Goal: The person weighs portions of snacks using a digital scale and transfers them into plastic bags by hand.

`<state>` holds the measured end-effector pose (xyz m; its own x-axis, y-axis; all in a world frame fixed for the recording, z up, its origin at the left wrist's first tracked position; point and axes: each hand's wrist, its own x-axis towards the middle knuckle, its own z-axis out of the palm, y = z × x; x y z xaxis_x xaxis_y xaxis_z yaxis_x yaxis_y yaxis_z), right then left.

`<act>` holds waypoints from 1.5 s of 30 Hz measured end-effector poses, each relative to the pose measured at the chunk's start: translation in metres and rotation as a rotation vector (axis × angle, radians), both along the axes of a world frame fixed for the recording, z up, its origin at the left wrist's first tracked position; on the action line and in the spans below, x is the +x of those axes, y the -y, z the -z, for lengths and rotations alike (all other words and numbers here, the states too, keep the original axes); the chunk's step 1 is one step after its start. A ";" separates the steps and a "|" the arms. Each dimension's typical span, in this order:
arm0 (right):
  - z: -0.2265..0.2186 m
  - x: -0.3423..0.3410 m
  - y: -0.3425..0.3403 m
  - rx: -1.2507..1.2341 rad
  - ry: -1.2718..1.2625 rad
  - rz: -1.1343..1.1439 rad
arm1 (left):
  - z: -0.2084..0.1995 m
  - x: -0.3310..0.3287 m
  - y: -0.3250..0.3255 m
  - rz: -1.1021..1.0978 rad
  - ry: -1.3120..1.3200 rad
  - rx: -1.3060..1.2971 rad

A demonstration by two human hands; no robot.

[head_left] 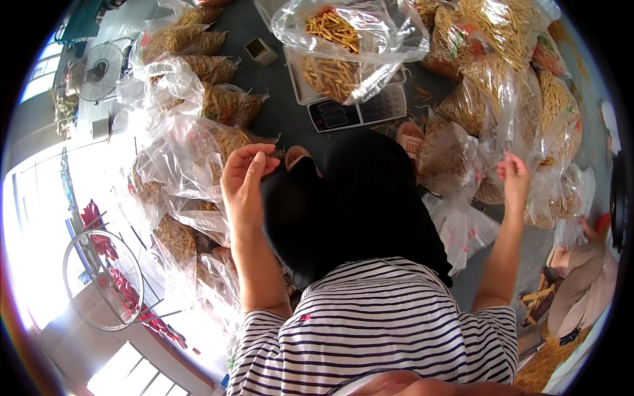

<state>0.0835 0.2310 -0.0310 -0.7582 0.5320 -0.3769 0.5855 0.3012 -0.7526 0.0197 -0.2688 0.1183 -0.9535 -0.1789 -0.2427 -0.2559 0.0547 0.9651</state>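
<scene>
My left hand point(246, 179) is raised beside my left knee, its fingers loosely bent and the thumb apart, with nothing visible in it. To its left are clear plastic bags point(181, 142) of yellowish-brown sticks. On the right my right hand point(515, 177) has its fingertips pinched together at the gathered film of a clear plastic bag point(507, 109) of sticks; the exact grip is small and partly hidden. In front of my feet an open clear bag point(330, 78) of short brown sticks sits on a weighing scale point(358, 113), its mouth spread wide.
More filled bags point(498, 30) are piled at the far right. A small square bin point(261, 51) stands left of the scale. Loose sticks point(421, 94) lie on the floor. Two fans point(99, 69) stand at the left. Another person point(581, 284) sits at the right edge.
</scene>
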 end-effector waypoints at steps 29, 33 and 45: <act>-0.041 -0.306 0.245 0.338 -0.415 -0.925 | 0.020 -0.060 0.031 -0.015 0.007 -0.131; -0.097 -0.228 0.168 -0.316 -0.521 -0.727 | 0.014 -0.051 0.022 -0.016 -0.002 -0.103; -0.014 0.058 0.001 -0.275 0.233 -0.080 | 0.004 -0.030 -0.012 0.096 -0.099 -0.098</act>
<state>0.1414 0.2303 -0.0173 -0.6701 0.3296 -0.6650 0.7336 0.1580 -0.6609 -0.0103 -0.2566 0.1141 -0.9858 -0.1037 -0.1323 -0.1486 0.1694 0.9743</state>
